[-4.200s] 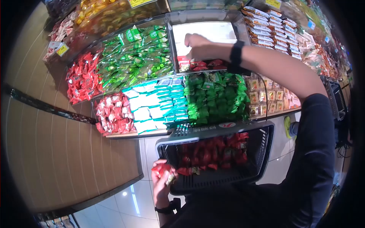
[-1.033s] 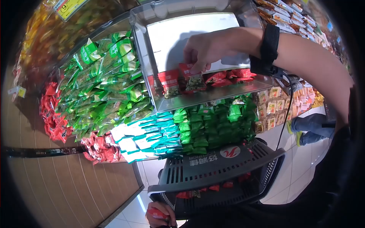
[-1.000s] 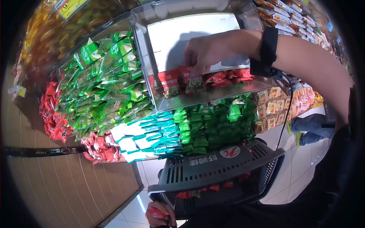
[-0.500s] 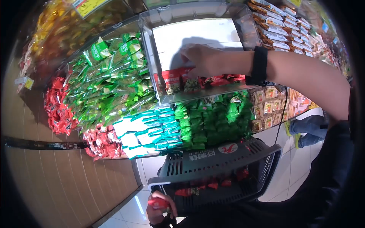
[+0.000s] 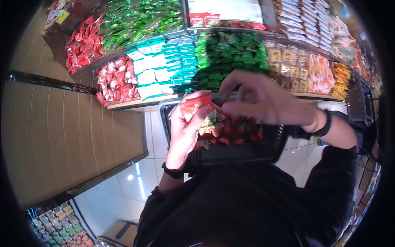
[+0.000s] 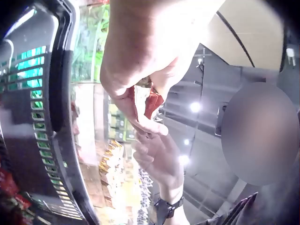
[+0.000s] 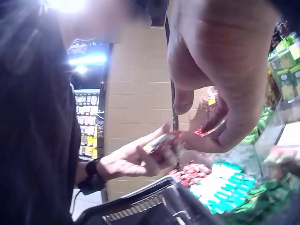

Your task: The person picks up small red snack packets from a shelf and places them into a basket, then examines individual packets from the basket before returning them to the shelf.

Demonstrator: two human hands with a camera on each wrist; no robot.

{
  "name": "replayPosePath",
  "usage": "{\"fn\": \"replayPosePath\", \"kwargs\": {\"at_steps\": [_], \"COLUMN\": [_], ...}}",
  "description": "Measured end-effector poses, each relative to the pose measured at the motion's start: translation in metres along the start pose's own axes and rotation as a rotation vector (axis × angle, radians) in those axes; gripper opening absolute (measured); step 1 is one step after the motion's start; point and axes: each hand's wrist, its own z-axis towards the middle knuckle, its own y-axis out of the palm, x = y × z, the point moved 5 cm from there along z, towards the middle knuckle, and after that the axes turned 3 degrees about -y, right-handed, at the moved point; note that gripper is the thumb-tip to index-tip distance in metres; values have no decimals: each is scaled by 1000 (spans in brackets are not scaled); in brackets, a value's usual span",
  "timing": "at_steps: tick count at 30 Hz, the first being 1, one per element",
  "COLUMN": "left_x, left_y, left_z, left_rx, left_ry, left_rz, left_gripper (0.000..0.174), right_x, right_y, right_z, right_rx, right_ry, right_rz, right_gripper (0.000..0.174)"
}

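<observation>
My left hand (image 5: 181, 129) grips a red snack packet (image 5: 198, 105) above the basket, thumb across its printed front, which shows green pieces. To its right is my right hand (image 5: 269, 99), fingers bent and spread apart, fingertips close to the packet's edge. In the right wrist view, a finger of the right hand (image 7: 225, 61) overlaps the end of the packet (image 7: 161, 143). The left wrist view shows a folded red part of the packet (image 6: 153, 104) between the left fingers. Several red packets (image 5: 242, 131) lie in the dark shopping basket (image 5: 230, 155) below.
Shelves beyond the basket hold green packets (image 5: 234, 53), teal-and-white packets (image 5: 152, 68) and small red packets (image 5: 117, 80). A clear-sided bin with a white liner (image 5: 230, 10) holds more red packets. A wood-panelled surface (image 5: 74, 136) stands at left; tiled floor (image 5: 119, 181) shows below.
My right hand has left the white-lined bin and come back beside the left hand. The left hand has risen over the basket with its packet. The head view has tilted down.
</observation>
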Motion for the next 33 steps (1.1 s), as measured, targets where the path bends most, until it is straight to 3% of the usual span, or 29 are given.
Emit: {"fn": "replayPosePath", "kwargs": {"at_steps": [2, 5, 9, 10, 15, 18, 20, 22, 24, 27, 30, 33], "left_x": [1, -5, 1, -2, -4, -1, -3, -6, -7, -10, -17, -22], "left_y": [18, 25, 41, 39, 40, 23, 3, -14, -24, -36, -48, -56], "left_z": [-1, -5, -22, -22, -29, -31, -34, -38, -42, -45, -45, -40], "left_rx": [15, -15, -9, 74, 78, 178, 197, 231, 276, 309, 269, 248], "left_ry": [63, 39, 47, 85, 35, 34, 34, 16, -18, -61, -58, -61], "left_rz": [130, 164, 209, 312, 276, 217, 249, 275, 260, 253, 232, 192], "left_gripper": [31, 41, 38, 42, 40, 36, 34, 32, 31, 32, 33, 34], "right_x": [11, 21, 33, 31, 29, 12, 10, 19, 40, 96, 125, 144], "right_y": [21, 31, 32, 30, 14, -40, -103, -165, -202, -222, -211, -212], "right_z": [-12, -23, -33, -34, -20, 14, 53, 91, 126, 169, 186, 204], "right_rx": [-16, 22, 85, 93, -25, 75, 191, 342, 355, 270, 161, 98], "right_ry": [74, 128, 186, 176, 129, -43, -61, 71, 217, 396, 456, 442], "right_rz": [114, 266, 473, 465, 216, 130, 70, -57, -98, -50, 118, -21], "right_gripper": [37, 34, 27, 27, 20, 23, 17, 15, 15, 15, 17, 14]}}
